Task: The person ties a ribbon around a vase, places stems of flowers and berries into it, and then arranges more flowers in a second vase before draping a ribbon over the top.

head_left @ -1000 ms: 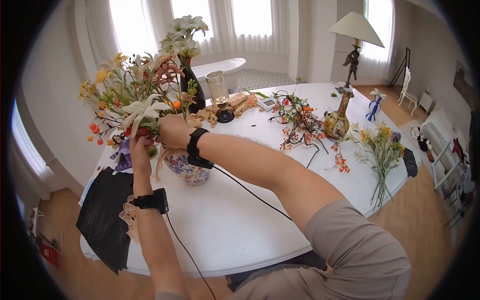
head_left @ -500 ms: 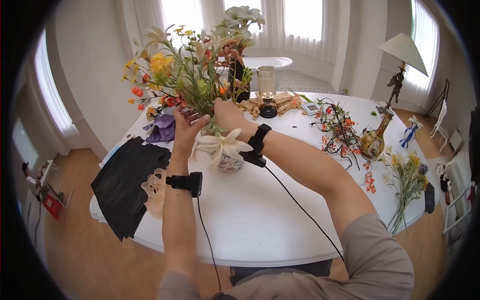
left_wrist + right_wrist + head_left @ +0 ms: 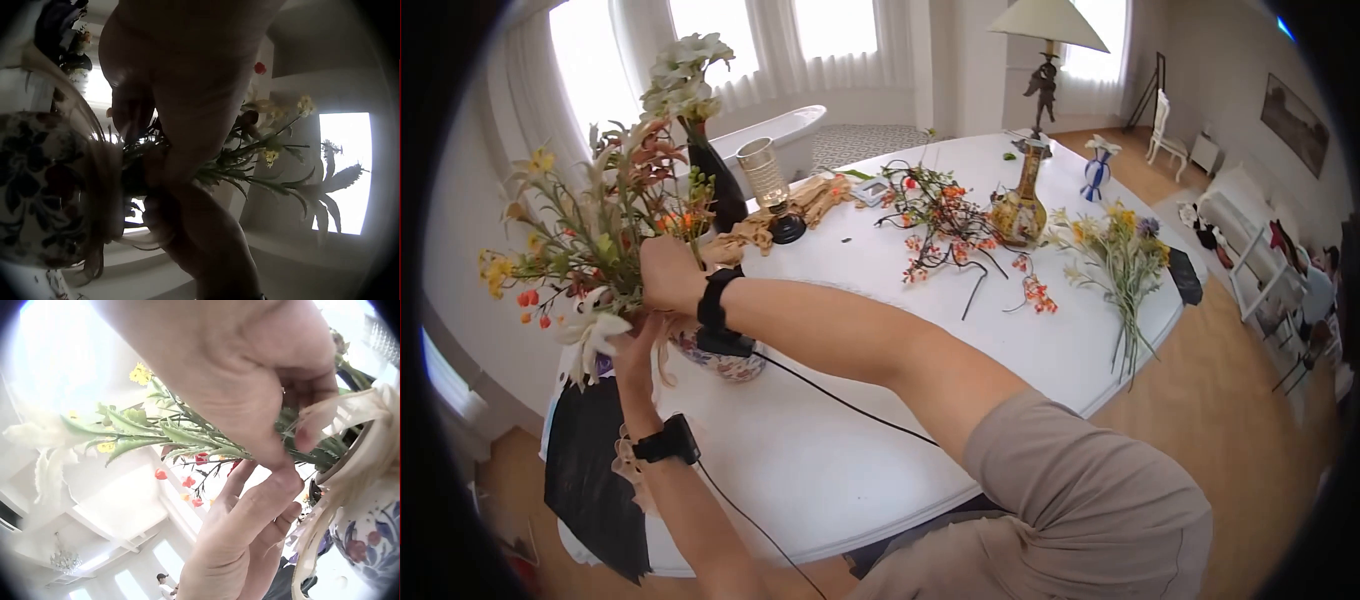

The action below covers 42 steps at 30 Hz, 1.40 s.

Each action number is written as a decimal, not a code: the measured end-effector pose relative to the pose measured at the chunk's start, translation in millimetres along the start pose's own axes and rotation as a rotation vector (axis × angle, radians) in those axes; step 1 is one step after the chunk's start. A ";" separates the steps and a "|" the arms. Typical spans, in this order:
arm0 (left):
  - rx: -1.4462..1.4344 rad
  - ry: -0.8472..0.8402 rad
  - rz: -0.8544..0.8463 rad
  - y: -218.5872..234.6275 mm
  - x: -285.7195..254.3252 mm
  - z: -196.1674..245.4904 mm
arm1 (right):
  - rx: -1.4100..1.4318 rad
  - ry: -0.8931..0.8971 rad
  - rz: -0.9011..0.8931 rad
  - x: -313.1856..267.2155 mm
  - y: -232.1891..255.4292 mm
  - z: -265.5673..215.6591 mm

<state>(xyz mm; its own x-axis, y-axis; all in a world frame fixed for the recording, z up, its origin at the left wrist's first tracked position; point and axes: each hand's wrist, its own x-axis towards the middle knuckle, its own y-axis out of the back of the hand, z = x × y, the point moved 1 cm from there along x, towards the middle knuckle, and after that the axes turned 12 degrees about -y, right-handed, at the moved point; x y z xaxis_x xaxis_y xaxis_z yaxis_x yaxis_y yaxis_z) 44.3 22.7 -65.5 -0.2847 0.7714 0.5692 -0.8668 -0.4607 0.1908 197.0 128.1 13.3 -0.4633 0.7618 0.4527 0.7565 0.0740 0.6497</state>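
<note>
At the table's left, both hands are at the base of a mixed flower bunch [image 3: 585, 225], right above the mouth of a white vase with blue and red floral print [image 3: 735, 362]. My right hand [image 3: 668, 275] grips the green stems from above. Just below it, my left hand [image 3: 240, 534] holds the stems from the other side, thumb close to the right fingertips. A white lily [image 3: 595, 335] leans out low to the left. Pale sheer ribbon [image 3: 356, 406] circles the vase neck, its upper strand overlapping the right fingers.
Behind the vase stand a dark vase of white flowers [image 3: 718, 185] and a glass candle holder [image 3: 765, 180]. Berry branches [image 3: 945, 225], a yellow patterned vase [image 3: 1022, 210] and loose flower stems [image 3: 1130, 280] lie or stand rightward. Black sheet material [image 3: 595, 480] covers the near left.
The head view swung right, then back left. Half a second ago the lily hung over the vase front and the left fingers were spread; now it leans left and the hands are together at the stems.
</note>
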 end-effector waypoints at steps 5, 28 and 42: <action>0.010 -0.159 0.083 -19.7 1.6 20.3 | 0.065 -0.025 0.117 -6.8 -12.3 3.3; 0.141 -0.347 0.283 -30.5 -19.3 10.3 | -0.064 0.054 -0.012 -37.6 20.0 26.0; 0.320 -0.554 0.425 -36.4 -18.1 16.0 | 0.097 0.209 0.159 -56.1 5.9 34.4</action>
<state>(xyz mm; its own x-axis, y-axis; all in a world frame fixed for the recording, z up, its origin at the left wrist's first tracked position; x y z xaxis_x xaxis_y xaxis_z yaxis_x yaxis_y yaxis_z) 87.6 18.5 -70.0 -0.2471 0.2059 0.9469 -0.5440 -0.8381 0.0402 243.3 107.9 -29.2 -0.4127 0.6206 0.6667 0.8634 0.0333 0.5034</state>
